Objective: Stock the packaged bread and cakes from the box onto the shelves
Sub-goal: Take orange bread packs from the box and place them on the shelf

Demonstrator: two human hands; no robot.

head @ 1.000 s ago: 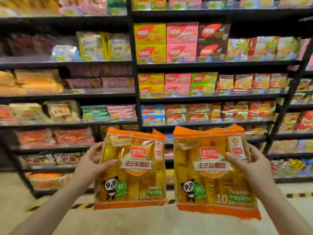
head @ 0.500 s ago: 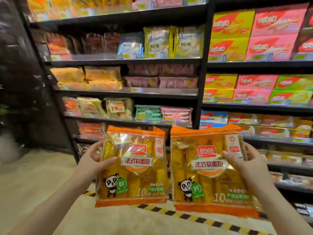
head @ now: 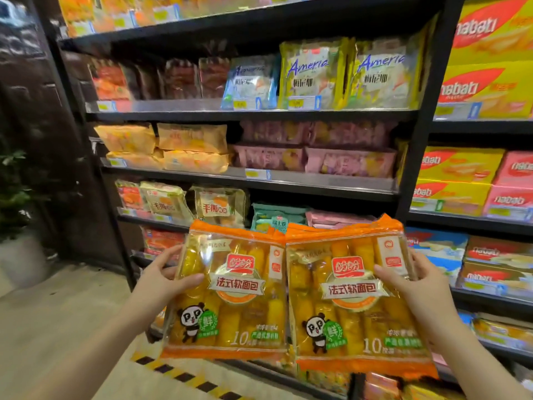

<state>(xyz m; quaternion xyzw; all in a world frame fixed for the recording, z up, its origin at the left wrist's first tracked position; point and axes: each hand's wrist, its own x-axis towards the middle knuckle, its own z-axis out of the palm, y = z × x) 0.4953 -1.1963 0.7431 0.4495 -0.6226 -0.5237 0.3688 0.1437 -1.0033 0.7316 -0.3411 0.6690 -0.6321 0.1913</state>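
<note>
Step judged: carry-to-shelf, placement not yet done. Left bread pack pinched at left edge by left hand, thumb across front, fingers behind. Right bread pack gripped likewise at right edge by right hand. Packs held upright, touching side by side, near shelves. Next move judged: open slot to be found, packs slid in.

You hold two orange-edged bread packs, the left pack and the right pack, each clear over golden-yellow rolls, with a red logo, a black-and-white panda and a green badge (the small print is too blurred to read). The shelf frame is black. Yellow and pink boxes carry red ovals. Floor tape is striped yellow and black.
</note>
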